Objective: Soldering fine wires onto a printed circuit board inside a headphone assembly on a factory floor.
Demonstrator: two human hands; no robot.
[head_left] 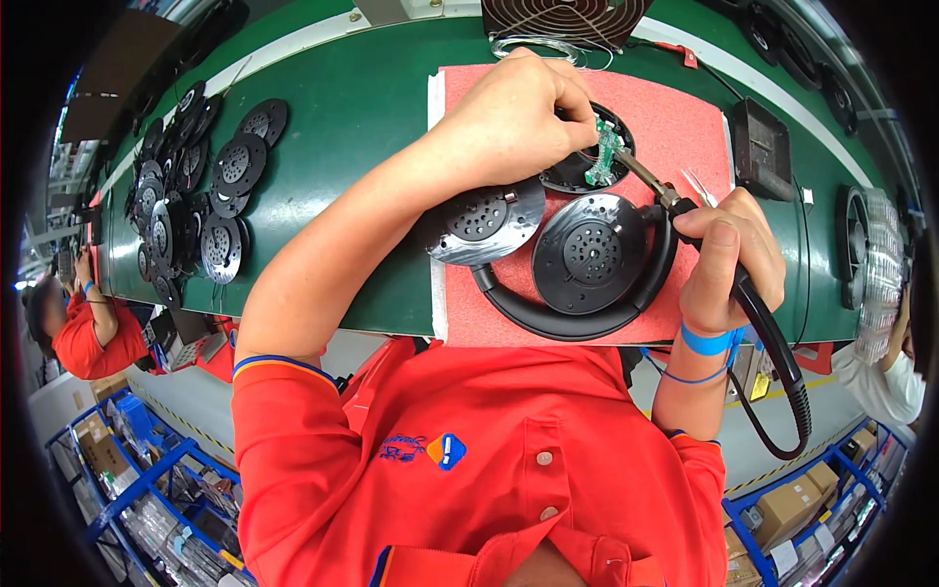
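Note:
My right hand point(734, 259) grips a soldering iron point(675, 201) with a black cable. The iron's tip reaches the edge of a small green circuit board point(607, 155). That board lies in an open black ear cup point(567, 178) of a pair of headphones. Over the cup's left side, my left hand point(528, 112) is closed in a pinch beside the board; whatever its fingertips hold is too small to make out. Nearer to me are the curved black headband point(548, 318) and two round black speaker plates with holes, one point(592, 254) inside the headband and one point(484, 220) under my left wrist.
Under the work lies a pink foam mat point(685, 98) on a green bench point(333, 98). Several speaker plates point(235, 166) are heaped at the left. A black box point(761, 149) stands right of the mat, and a fan grille point(562, 20) and coiled solder wire point(548, 47) are behind it.

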